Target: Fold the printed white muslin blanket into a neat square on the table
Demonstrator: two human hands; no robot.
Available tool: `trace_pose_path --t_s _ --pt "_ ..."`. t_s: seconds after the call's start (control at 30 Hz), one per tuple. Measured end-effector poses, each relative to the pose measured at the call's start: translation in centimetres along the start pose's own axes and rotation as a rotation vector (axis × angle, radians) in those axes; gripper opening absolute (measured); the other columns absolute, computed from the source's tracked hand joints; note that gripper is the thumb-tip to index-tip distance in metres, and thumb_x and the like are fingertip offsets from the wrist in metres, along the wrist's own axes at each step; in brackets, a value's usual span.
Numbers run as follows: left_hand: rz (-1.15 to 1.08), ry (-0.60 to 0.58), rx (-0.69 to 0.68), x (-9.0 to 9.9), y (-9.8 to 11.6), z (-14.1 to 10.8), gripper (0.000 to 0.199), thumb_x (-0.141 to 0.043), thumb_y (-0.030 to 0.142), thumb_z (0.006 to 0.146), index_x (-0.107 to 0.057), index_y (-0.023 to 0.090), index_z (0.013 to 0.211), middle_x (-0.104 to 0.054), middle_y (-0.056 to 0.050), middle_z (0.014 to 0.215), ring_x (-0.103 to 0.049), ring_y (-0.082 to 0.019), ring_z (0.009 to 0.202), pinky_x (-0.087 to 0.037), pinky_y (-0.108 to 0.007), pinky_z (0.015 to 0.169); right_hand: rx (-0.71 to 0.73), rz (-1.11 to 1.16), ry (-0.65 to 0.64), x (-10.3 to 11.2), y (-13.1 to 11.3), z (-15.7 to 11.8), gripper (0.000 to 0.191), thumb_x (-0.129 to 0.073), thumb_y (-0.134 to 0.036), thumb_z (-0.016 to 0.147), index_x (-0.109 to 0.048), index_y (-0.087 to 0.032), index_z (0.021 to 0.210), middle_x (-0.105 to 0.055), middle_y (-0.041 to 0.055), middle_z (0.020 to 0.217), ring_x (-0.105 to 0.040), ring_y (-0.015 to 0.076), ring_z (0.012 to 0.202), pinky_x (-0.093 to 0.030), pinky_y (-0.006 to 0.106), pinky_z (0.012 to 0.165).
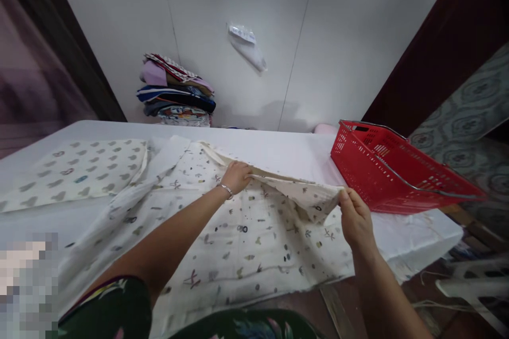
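Observation:
A thin white cloth [246, 243] printed with small plants and shapes spreads over the table and hangs past its front edge. My left hand [237, 176], with a bracelet at the wrist, pinches the cloth's far edge near the middle. At the right corner of that same edge, my right hand [356, 215] grips the fabric between thumb and fingers. Between both hands the edge is lifted and doubled, with a fold drooping toward me. Part of the fingertips is hidden by the cloth.
A folded cream cloth with grey prints [91, 169] lies at the left. The red plastic basket [397, 169] stands at the right end of the white table [294, 145]. Stacked folded fabrics [177, 90] sit against the wall behind. A white stool [477, 286] is at lower right.

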State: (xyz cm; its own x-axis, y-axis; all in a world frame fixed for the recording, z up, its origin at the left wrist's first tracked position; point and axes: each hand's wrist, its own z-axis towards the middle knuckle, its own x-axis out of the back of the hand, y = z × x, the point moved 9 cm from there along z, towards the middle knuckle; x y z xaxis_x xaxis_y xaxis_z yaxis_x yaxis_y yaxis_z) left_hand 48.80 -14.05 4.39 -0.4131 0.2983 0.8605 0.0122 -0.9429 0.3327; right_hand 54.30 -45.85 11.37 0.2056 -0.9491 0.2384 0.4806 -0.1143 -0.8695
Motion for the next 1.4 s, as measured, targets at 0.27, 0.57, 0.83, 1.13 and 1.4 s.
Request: trace_pose_path --t_s 0.27,0.57,0.83,1.13,1.4 --pt "0.052 0.119 0.082 2.2 -3.2 -2.3 0.019 -0.047 0.021 0.076 -0.064 0.019 0.083 -0.057 -0.010 0.108 -0.048 -0.025 0.107 -0.035 -0.042 0.093 -0.021 -0.022 0.020 0.7 1.1 -0.4 0.031 -0.049 -0.046 0.082 -0.062 -0.018 0.084 -0.056 -0.0005 0.070 -0.049 0.0133 0.067 -0.039 0.024 0.062" --pt "-0.028 0.025 -0.009 -0.1 -3.1 -2.4 0.021 -0.045 0.022 0.078 -0.064 0.023 0.085 -0.058 -0.006 0.118 -0.037 -0.024 0.124 -0.025 -0.045 0.104 -0.016 -0.035 0.069 1.4 1.1 -0.5 0.030 -0.051 -0.046 0.081 -0.061 -0.018 0.085 -0.056 0.0006 0.072 -0.049 0.0139 0.067 -0.039 0.024 0.062" --pt "-0.072 0.058 0.018 1.5 -3.4 -2.6 0.019 -0.043 0.023 0.079 -0.061 0.020 0.084 -0.064 -0.007 0.093 -0.053 -0.021 0.098 -0.036 -0.039 0.092 -0.040 -0.009 0.128 2.1 1.8 -0.2 0.030 -0.052 -0.046 0.080 -0.060 -0.017 0.081 -0.053 -0.0008 0.070 -0.048 0.0121 0.066 -0.039 0.023 0.061" --pt "-0.231 0.008 0.098 6.4 0.5 -3.3 0.029 -0.045 0.036 0.080 -0.057 0.023 0.103 -0.062 -0.006 0.097 -0.056 -0.020 0.086 -0.042 -0.028 0.073 -0.071 0.357 0.297 6.4 4.8 4.8 0.032 -0.062 -0.046 0.072 -0.055 -0.015 0.075 -0.055 -0.0019 0.068 -0.050 0.0100 0.061 -0.042 0.024 0.059" --pt "-0.292 -0.149 -0.077 10.4 8.6 -6.1 0.026 -0.039 0.038 0.085 -0.060 0.023 0.087 -0.060 -0.003 0.083 -0.054 -0.016 0.072 -0.037 -0.024 0.065 -0.136 0.271 0.283 9.0 6.8 8.0 0.037 -0.063 -0.051 0.067 -0.052 -0.015 0.067 -0.047 -0.0050 0.058 -0.041 0.0090 0.054 -0.035 0.023 0.051"
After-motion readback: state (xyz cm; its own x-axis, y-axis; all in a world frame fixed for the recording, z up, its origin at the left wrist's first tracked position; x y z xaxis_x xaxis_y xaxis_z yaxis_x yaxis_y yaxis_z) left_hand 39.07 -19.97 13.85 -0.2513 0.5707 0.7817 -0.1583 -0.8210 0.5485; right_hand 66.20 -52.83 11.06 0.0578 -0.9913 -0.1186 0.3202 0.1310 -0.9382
